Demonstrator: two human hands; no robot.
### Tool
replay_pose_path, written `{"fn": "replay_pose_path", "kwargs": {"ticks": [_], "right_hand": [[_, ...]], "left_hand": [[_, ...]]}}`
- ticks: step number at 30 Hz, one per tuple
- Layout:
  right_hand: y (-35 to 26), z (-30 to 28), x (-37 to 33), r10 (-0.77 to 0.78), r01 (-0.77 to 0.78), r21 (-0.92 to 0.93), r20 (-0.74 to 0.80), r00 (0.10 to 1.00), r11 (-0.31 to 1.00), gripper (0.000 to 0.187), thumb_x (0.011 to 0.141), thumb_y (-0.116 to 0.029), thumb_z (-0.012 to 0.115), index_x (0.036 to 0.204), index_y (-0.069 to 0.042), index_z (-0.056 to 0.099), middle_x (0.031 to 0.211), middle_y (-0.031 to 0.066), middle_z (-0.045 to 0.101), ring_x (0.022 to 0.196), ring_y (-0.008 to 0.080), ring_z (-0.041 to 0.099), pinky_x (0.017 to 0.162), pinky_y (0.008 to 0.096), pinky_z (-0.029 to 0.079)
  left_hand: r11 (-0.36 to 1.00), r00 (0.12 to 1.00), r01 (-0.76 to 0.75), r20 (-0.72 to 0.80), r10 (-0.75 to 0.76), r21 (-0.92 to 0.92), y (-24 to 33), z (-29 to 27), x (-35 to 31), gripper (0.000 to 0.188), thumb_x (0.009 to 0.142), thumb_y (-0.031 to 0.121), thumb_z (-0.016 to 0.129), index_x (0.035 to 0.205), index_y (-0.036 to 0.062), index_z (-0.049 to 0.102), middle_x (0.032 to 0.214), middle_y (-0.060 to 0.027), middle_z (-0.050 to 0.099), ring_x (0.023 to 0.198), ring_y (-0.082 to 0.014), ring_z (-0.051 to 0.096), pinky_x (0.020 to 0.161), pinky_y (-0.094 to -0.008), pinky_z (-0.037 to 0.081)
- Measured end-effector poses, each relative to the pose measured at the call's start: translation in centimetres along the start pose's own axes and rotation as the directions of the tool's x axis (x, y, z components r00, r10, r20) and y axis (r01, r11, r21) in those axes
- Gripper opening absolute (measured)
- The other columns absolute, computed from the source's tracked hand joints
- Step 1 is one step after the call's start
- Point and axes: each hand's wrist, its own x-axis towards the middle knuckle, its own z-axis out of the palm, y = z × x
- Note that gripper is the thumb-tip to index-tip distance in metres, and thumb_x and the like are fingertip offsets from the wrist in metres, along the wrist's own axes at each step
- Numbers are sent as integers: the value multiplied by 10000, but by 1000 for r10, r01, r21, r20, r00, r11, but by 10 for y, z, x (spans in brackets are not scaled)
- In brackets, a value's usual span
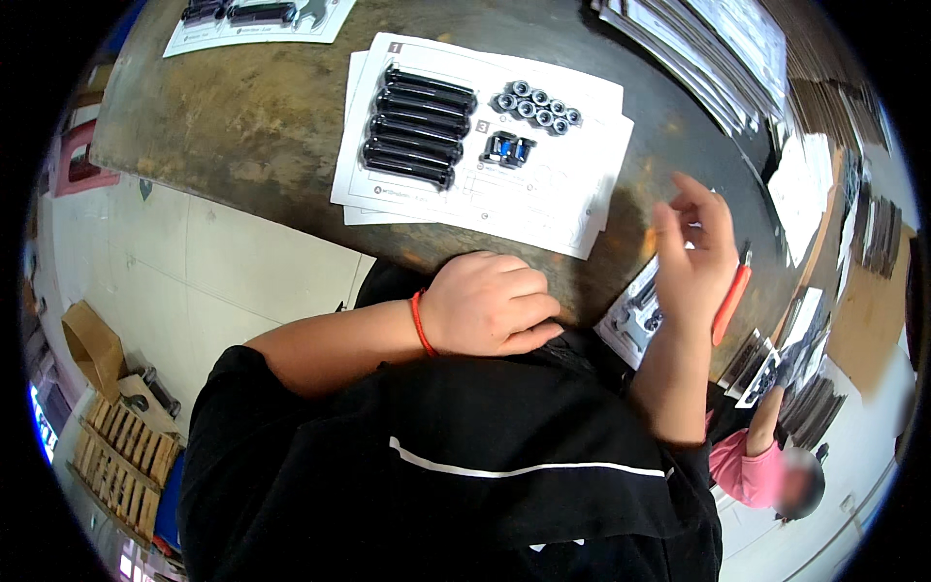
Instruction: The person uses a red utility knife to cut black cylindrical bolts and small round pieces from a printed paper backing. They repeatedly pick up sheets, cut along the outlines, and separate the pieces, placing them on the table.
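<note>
On a printed white sheet [543, 199], atop other sheets, lie a row of long black bolts [419, 126], a cluster of silver-and-black nuts [539, 107], and a few short black pieces with blue bands [508, 149]. My left hand [495, 303], a red cord at its wrist, rests curled at the near table edge. Its fingertips are hidden, and nothing shows in it. To the right of the sheet, my right hand [696, 247] is raised with thumb and fingers apart, holding nothing. Beside it lie red-handled pliers [731, 306]. A hardware pack [632, 315] is partly hidden under my right forearm.
Another hardware pack with a wrench [262, 19] lies at the table's far left. Stacks of flat packs [689, 58] fill the far right. A co-worker in a pink top [747, 468] is at the lower right. A wooden pallet [121, 466] stands on the left floor.
</note>
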Motion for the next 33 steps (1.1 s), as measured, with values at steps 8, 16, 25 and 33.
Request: {"fn": "replay_pose_path", "kwargs": {"ticks": [8,16,25,33], "right_hand": [[101,-104,-65,193,-309,-390,-309,931,867,354,851,-191,708,1167,-37,659,1148,156,631,1046,301,619,878,384,490],[168,-123,-119,433,-603,-522,-420,797,603,570,843,-326,694,1321,-45,558,1283,216,571,1179,403,542,1010,480,430],[175,-107,-115,349,-568,-432,-487,801,701,398,848,-244,659,1202,-65,632,1166,193,604,1104,394,553,958,469,455],[163,-133,-137,505,-495,106,-244,828,862,373,898,-171,590,1240,-24,567,826,121,621,690,259,614,644,370,498]], "left_hand": [[989,997,57,36,-63,138,13,8,10,117,738,158,778,803,104,697,764,-34,648,687,-218,623,602,-332,492],[989,993,-30,118,13,145,44,48,40,176,739,123,775,890,65,707,887,-71,667,811,-249,645,698,-347,523],[946,979,-4,196,-62,323,61,89,44,386,723,174,814,1059,59,666,1133,-92,615,1028,-285,590,869,-386,489],[939,976,-31,213,-46,342,58,96,51,527,643,259,878,1087,79,660,1153,-92,602,1048,-287,573,898,-401,459]]}}
